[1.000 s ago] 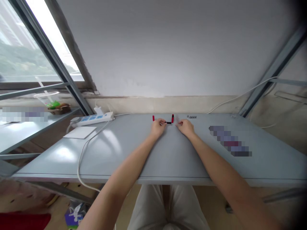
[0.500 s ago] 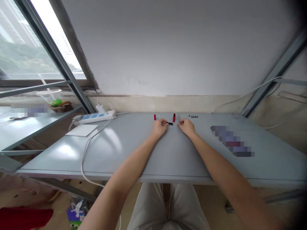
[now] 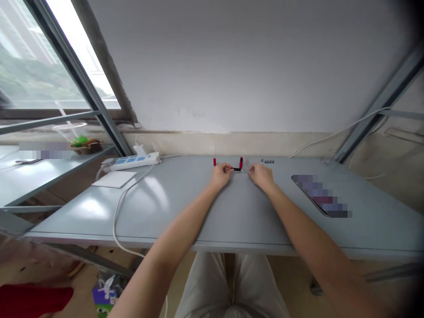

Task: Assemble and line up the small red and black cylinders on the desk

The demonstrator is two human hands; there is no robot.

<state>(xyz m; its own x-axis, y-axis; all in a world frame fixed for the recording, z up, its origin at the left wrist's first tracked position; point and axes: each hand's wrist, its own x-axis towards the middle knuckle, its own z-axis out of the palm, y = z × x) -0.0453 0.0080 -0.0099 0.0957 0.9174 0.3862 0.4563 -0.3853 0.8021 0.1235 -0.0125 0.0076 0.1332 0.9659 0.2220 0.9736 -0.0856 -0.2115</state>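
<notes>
My left hand point(image 3: 221, 175) is closed on one end of a small black stick point(image 3: 236, 169), which points right just above the grey table. Beyond that hand a short red cylinder point(image 3: 214, 162) stands on the table. A red and black cylinder point(image 3: 241, 162) stands upright past the stick's right end. My right hand point(image 3: 261, 175) is pinched at the right, its fingertips near a small clear item too faint to make out; whether it grips something is unclear. Several small dark pieces point(image 3: 269, 162) sit in a row beyond my right hand.
A phone-like slab point(image 3: 319, 196) lies at the right of the table point(image 3: 232, 221). At the left are a white power strip point(image 3: 135, 161), a white flat square point(image 3: 114, 179) and a loose white cable point(image 3: 115, 216). A wall rises behind.
My right hand has shifted slightly to the right, a little away from the stick. The black stick in my left hand has moved marginally right.
</notes>
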